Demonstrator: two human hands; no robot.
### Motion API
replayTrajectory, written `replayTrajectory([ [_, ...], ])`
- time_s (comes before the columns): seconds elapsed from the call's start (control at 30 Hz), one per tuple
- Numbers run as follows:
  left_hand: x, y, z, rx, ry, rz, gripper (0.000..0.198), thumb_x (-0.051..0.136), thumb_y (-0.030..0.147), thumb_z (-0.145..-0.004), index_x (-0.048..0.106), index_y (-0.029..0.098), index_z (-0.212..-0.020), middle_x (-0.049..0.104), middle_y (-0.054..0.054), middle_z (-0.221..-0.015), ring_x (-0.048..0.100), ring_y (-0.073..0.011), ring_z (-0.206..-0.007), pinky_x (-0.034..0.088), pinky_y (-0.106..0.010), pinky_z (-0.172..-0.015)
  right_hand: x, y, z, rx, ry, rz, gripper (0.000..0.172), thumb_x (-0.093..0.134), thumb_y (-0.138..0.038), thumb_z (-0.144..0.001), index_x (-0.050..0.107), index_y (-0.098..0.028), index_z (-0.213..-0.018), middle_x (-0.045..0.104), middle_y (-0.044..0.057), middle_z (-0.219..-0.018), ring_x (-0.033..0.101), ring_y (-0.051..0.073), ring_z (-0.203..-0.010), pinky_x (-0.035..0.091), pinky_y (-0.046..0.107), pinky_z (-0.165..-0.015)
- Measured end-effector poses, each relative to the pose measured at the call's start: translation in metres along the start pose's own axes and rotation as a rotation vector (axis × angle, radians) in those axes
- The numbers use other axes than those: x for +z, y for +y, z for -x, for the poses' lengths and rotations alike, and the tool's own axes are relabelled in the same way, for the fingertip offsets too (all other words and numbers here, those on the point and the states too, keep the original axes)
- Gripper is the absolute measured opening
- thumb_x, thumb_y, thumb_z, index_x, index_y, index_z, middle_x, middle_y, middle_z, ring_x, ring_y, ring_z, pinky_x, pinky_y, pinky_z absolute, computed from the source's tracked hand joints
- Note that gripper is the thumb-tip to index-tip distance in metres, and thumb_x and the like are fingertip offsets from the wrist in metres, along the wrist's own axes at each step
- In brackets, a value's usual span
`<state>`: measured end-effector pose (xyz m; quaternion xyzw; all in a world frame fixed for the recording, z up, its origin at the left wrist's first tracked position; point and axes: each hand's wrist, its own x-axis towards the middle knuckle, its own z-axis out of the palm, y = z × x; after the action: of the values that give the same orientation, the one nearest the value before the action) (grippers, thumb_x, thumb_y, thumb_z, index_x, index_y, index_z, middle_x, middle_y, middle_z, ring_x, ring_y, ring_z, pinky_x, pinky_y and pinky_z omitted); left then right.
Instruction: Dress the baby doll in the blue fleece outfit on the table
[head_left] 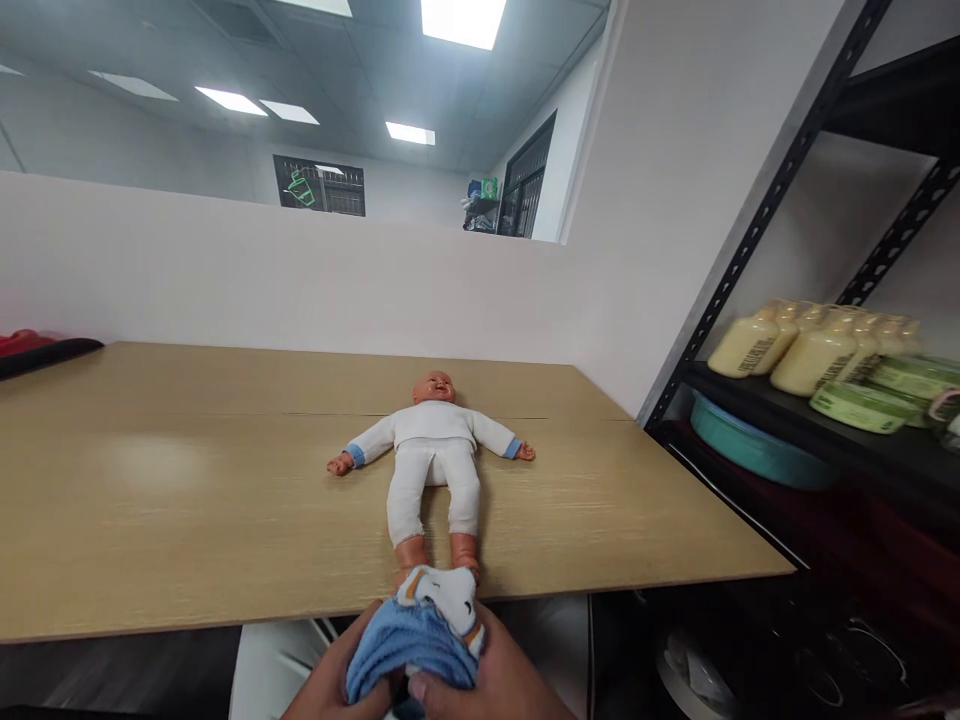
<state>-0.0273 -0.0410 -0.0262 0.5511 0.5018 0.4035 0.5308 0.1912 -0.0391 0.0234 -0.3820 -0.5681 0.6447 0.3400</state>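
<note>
The left hand [341, 670] and right hand [514, 675] are closed on opposite sides of a bunched blue cloth [409, 635], its white patch, marked black and orange, pointing away at the desk's [225, 520] near edge. Beyond, a doll [433, 430] lies face-up on the desk: long axis near-to-far, feet nearest, head toward the wall [337, 290], arms spread, white suit, blue cuffs.
</note>
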Motion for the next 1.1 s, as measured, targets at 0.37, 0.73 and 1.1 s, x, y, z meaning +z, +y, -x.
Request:
replayTrajectory([
  [0.37, -0.006, 0.02, -0.028, 0.058, 0.192, -0.614, 0.052, 0.054, 0.03, -0.075, 0.051, 0.02, -0.126, 0.075, -0.011, -0.106, 0.07, -0.0348, -0.102, 0.052, -0.048, -0.093, 0.006, 0.022, -0.04, -0.071, 0.339, 0.89, 0.079, 0.055, -0.003, -0.078, 0.052, -0.013, -0.156, 0.05, 0.02, -0.164, 0.045, 0.035, -0.155, 0.046, 0.047, -0.122],
  [0.73, -0.006, -0.02, -0.061, 0.326, 0.13, -0.425, 0.055, 0.052, 0.018, -0.076, 0.059, 0.017, -0.131, 0.07, -0.019, -0.134, 0.063, -0.0353, -0.129, 0.046, -0.058, -0.114, -0.004, 0.042, -0.06, -0.034, 0.298, 0.983, 0.085, 0.043, 0.009, -0.073, 0.053, -0.012, -0.155, 0.06, 0.017, -0.155, 0.055, 0.029, -0.147, 0.046, 0.043, -0.123],
  [1.1, -0.008, -0.012, -0.068, 0.357, 0.183, -0.362, 0.034, 0.053, 0.035, -0.097, 0.064, 0.019, -0.125, 0.066, -0.019, -0.137, 0.058, -0.0366, -0.133, 0.043, -0.059, -0.117, -0.005, 0.055, -0.066, -0.213, 0.403, 0.856, 0.084, 0.043, 0.01, -0.07, 0.057, -0.019, -0.147, 0.045, 0.015, -0.162, 0.055, 0.029, -0.144, 0.046, 0.043, -0.121],
])
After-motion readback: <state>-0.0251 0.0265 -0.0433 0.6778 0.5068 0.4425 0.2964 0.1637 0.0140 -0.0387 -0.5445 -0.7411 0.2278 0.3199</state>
